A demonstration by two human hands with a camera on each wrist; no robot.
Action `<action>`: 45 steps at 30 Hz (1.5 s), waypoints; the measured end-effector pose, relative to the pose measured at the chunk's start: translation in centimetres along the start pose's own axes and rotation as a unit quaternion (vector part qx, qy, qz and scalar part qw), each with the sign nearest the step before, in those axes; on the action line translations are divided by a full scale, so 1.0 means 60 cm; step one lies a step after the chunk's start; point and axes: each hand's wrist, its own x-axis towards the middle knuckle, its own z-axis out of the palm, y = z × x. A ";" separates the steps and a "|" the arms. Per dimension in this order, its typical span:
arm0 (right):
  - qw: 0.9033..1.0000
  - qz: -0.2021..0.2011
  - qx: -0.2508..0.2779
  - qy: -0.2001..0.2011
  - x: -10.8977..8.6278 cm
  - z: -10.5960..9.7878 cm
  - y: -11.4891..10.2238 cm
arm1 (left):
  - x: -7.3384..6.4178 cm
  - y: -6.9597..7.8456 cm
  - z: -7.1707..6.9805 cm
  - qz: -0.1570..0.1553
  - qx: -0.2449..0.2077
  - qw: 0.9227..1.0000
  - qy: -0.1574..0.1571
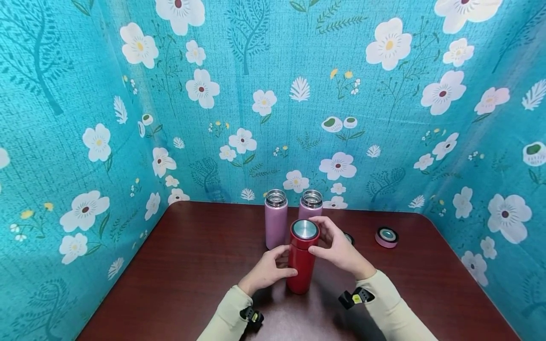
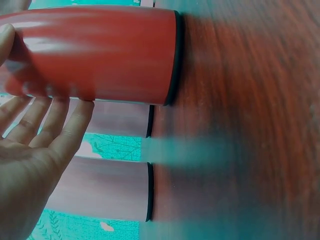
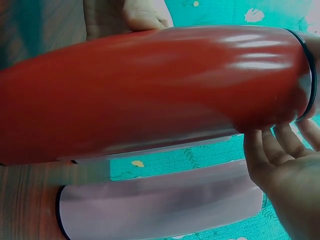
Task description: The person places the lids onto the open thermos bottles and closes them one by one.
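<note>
A red vacuum flask (image 1: 302, 273) stands upright on the table in the head view, its silver-topped lid (image 1: 305, 230) in place. My left hand (image 1: 268, 270) holds the flask's body from the left, thumb in front and fingers behind. Higher up, on the right, my right hand (image 1: 340, 248) grips the flask around its lid and neck. In the left wrist view the red flask (image 2: 120, 55) shows its black base rim close to the wood, with the left hand's fingertips (image 2: 86, 106) against its side. The right wrist view has the right hand (image 3: 285, 175) at the flask's upper end.
Two pink flasks, one on the left (image 1: 276, 225) and one on the right (image 1: 310, 213), stand uncapped behind the red one. A pink-edged lid (image 1: 386, 237) lies at the right; another lid (image 1: 350, 238) is mostly hidden behind my right hand. Blue flowered cloth surrounds the dark table (image 1: 192, 265).
</note>
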 end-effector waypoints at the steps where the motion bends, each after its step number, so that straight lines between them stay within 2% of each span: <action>1: 1.000 0.003 0.002 -0.001 0.000 0.000 0.000 | 0.000 0.001 0.000 -0.002 -0.001 1.000 0.001; 8: 1.000 0.001 -0.006 -0.022 -0.003 0.001 -0.005 | 0.000 -0.001 0.001 -0.011 -0.005 1.000 0.000; 10: 1.000 -0.003 -0.008 -0.023 -0.003 0.001 -0.006 | -0.002 0.007 0.001 -0.009 -0.007 1.000 -0.002; 15: 1.000 -0.004 -0.006 -0.008 -0.001 0.002 -0.005 | -0.010 0.044 -0.002 -0.002 -0.011 1.000 -0.003; 22: 1.000 0.012 -0.021 0.019 0.002 0.008 -0.009 | -0.009 0.043 -0.002 -0.004 -0.017 1.000 -0.002; 30: 1.000 0.003 -0.007 -0.013 -0.002 0.002 -0.011 | -0.015 0.057 -0.005 -0.014 -0.016 1.000 -0.006; 35: 1.000 -0.001 -0.012 -0.015 -0.002 0.000 -0.007 | -0.013 0.050 -0.004 -0.011 -0.015 1.000 -0.007; 42: 1.000 0.006 -0.001 0.008 0.002 0.002 -0.003 | 0.000 0.004 0.003 -0.011 -0.001 1.000 0.003; 45: 1.000 0.007 0.001 0.005 0.002 0.001 -0.003 | 0.001 -0.003 0.003 -0.006 0.000 1.000 0.004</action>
